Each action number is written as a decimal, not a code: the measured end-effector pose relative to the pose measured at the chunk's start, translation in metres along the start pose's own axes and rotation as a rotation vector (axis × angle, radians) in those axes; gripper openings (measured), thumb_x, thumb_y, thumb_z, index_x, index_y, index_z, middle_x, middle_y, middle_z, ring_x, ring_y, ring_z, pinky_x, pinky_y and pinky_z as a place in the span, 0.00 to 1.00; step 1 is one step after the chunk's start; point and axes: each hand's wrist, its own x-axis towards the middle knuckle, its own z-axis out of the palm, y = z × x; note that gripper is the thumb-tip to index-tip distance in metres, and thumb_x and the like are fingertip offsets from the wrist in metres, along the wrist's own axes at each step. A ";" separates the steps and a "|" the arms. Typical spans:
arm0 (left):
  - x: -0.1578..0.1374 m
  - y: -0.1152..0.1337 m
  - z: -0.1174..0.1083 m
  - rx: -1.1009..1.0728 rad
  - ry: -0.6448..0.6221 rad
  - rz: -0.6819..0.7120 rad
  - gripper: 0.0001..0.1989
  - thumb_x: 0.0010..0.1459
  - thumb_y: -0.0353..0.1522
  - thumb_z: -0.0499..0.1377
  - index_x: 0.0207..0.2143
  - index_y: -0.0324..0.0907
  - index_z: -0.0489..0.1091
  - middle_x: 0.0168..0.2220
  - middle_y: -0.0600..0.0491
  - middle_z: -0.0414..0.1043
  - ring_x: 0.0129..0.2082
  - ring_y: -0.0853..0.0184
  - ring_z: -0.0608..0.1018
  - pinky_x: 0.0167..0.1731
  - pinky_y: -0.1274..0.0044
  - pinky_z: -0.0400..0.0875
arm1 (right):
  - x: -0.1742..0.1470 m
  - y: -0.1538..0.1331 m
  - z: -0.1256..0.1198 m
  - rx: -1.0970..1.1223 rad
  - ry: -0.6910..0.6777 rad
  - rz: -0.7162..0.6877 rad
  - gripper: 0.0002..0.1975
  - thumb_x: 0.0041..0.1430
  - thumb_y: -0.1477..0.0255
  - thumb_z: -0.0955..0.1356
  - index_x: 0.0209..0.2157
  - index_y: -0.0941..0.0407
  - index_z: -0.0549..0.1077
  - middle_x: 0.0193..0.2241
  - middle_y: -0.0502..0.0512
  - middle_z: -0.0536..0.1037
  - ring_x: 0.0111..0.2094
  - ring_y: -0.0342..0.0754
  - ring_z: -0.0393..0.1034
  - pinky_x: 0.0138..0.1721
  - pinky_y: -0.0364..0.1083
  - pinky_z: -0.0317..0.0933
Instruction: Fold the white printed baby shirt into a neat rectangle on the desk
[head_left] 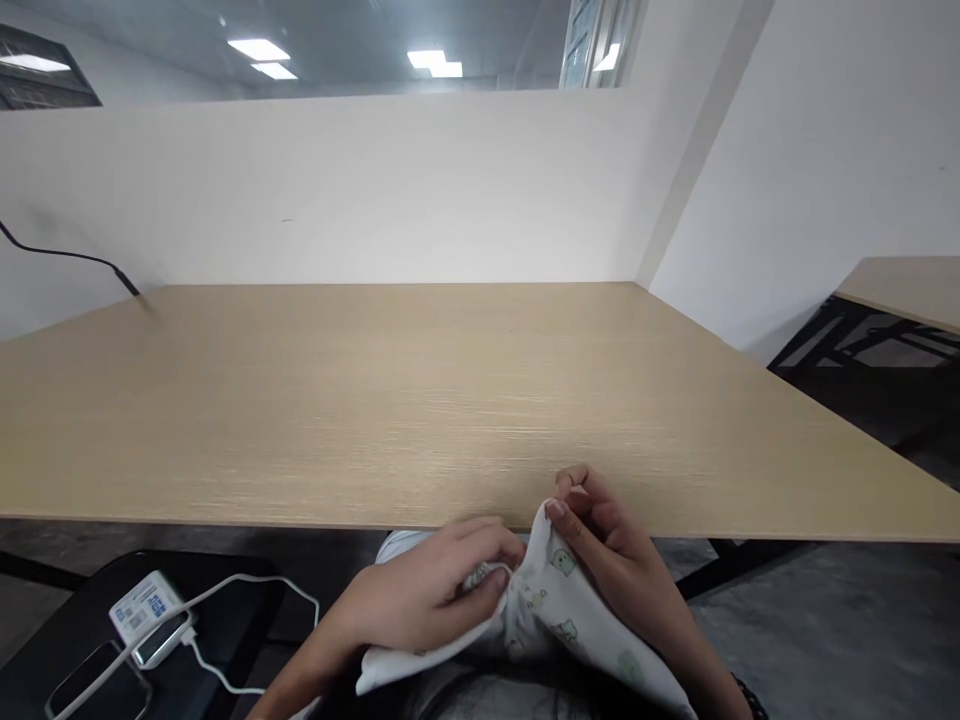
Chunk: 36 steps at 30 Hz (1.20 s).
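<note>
A white cloth printed with small green animal figures lies gathered over my lap, at the table's front edge. My left hand is closed on a bunched part of it, thumb against fingers. With thumb and forefinger, my right hand pinches a raised corner of the same cloth, just above the edge of the table. Between the two hands the fabric is creased and drawn together. Its lower part spreads out to both sides, and what kind of cloth article it is I cannot make out.
The light wooden table stretches ahead to a white wall with a window above. At lower left, a black stool bears a white box-shaped device, a phone and a white cable. A black cable hangs at far left; another table stands right.
</note>
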 end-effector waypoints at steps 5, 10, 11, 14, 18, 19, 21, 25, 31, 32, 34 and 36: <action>-0.004 -0.004 0.000 -0.029 0.073 -0.061 0.09 0.66 0.35 0.53 0.44 0.42 0.69 0.42 0.50 0.73 0.42 0.65 0.73 0.44 0.75 0.68 | 0.003 0.002 -0.001 0.065 0.023 -0.036 0.19 0.61 0.54 0.69 0.35 0.53 0.61 0.24 0.45 0.67 0.23 0.40 0.58 0.23 0.38 0.52; -0.003 -0.012 0.000 -0.080 0.264 -0.070 0.11 0.66 0.38 0.56 0.36 0.41 0.73 0.33 0.52 0.74 0.36 0.66 0.74 0.39 0.76 0.66 | -0.004 0.008 -0.002 -0.039 -0.041 -0.151 0.15 0.64 0.58 0.68 0.34 0.54 0.64 0.24 0.46 0.67 0.24 0.40 0.59 0.24 0.40 0.53; -0.003 -0.014 0.001 -0.102 0.308 -0.057 0.11 0.65 0.38 0.57 0.35 0.41 0.74 0.32 0.52 0.74 0.35 0.66 0.74 0.38 0.76 0.66 | -0.007 0.009 -0.004 -0.106 -0.090 -0.183 0.13 0.65 0.60 0.68 0.34 0.54 0.65 0.26 0.48 0.69 0.26 0.41 0.61 0.26 0.40 0.56; -0.003 -0.017 0.004 -0.165 0.355 -0.019 0.11 0.63 0.37 0.60 0.32 0.41 0.77 0.29 0.52 0.76 0.31 0.67 0.74 0.36 0.76 0.67 | -0.014 0.007 -0.011 -0.294 -0.278 -0.249 0.09 0.67 0.65 0.66 0.34 0.55 0.70 0.31 0.53 0.74 0.34 0.44 0.67 0.35 0.43 0.60; -0.006 -0.021 0.004 -0.208 0.455 -0.037 0.10 0.59 0.36 0.64 0.26 0.42 0.79 0.23 0.53 0.76 0.26 0.68 0.73 0.33 0.76 0.67 | -0.019 -0.001 -0.018 -0.320 -0.493 -0.363 0.08 0.69 0.70 0.64 0.34 0.54 0.71 0.31 0.53 0.77 0.34 0.45 0.69 0.39 0.45 0.61; -0.007 -0.023 0.003 -0.218 0.521 -0.048 0.11 0.58 0.37 0.65 0.25 0.42 0.79 0.22 0.53 0.75 0.25 0.68 0.73 0.32 0.76 0.66 | -0.019 -0.003 -0.020 -0.304 -0.554 -0.399 0.08 0.69 0.71 0.64 0.33 0.54 0.71 0.30 0.52 0.77 0.33 0.45 0.69 0.39 0.45 0.61; -0.011 -0.026 0.000 -0.244 0.637 -0.046 0.10 0.56 0.37 0.66 0.24 0.43 0.79 0.21 0.53 0.75 0.24 0.68 0.72 0.29 0.77 0.66 | -0.019 -0.004 -0.022 -0.306 -0.589 -0.415 0.08 0.68 0.71 0.65 0.33 0.54 0.71 0.29 0.51 0.76 0.33 0.45 0.68 0.38 0.45 0.62; -0.015 -0.029 -0.003 -0.240 0.666 0.022 0.08 0.55 0.35 0.67 0.25 0.42 0.79 0.21 0.54 0.74 0.22 0.70 0.71 0.25 0.79 0.63 | -0.013 0.002 -0.023 -0.426 -0.147 -0.343 0.07 0.70 0.71 0.62 0.37 0.54 0.69 0.30 0.51 0.73 0.33 0.44 0.67 0.35 0.43 0.62; -0.005 -0.028 0.003 0.046 0.656 0.137 0.08 0.63 0.29 0.59 0.34 0.41 0.79 0.28 0.53 0.75 0.28 0.70 0.74 0.28 0.79 0.66 | -0.005 -0.002 -0.010 -0.678 -0.186 -0.552 0.15 0.66 0.71 0.67 0.54 0.51 0.67 0.50 0.57 0.74 0.51 0.48 0.69 0.51 0.45 0.64; -0.004 -0.029 0.004 0.079 0.661 0.163 0.08 0.63 0.28 0.59 0.35 0.41 0.79 0.29 0.52 0.75 0.29 0.70 0.74 0.29 0.80 0.66 | -0.005 -0.003 -0.006 -0.728 -0.280 -0.583 0.19 0.64 0.69 0.69 0.55 0.51 0.66 0.52 0.57 0.73 0.54 0.49 0.68 0.54 0.46 0.63; -0.002 -0.032 0.005 0.140 0.694 0.197 0.08 0.64 0.26 0.58 0.38 0.41 0.77 0.30 0.53 0.73 0.31 0.70 0.74 0.30 0.80 0.67 | -0.004 -0.004 0.004 -0.857 -0.427 -0.617 0.21 0.60 0.68 0.72 0.54 0.51 0.67 0.53 0.57 0.73 0.55 0.51 0.67 0.56 0.49 0.61; -0.002 -0.036 0.005 0.207 0.736 0.207 0.10 0.64 0.24 0.56 0.41 0.41 0.76 0.31 0.53 0.70 0.32 0.70 0.73 0.30 0.80 0.68 | -0.001 0.000 0.012 -1.006 -0.469 -0.608 0.20 0.58 0.72 0.73 0.51 0.52 0.70 0.51 0.56 0.74 0.54 0.53 0.67 0.56 0.53 0.62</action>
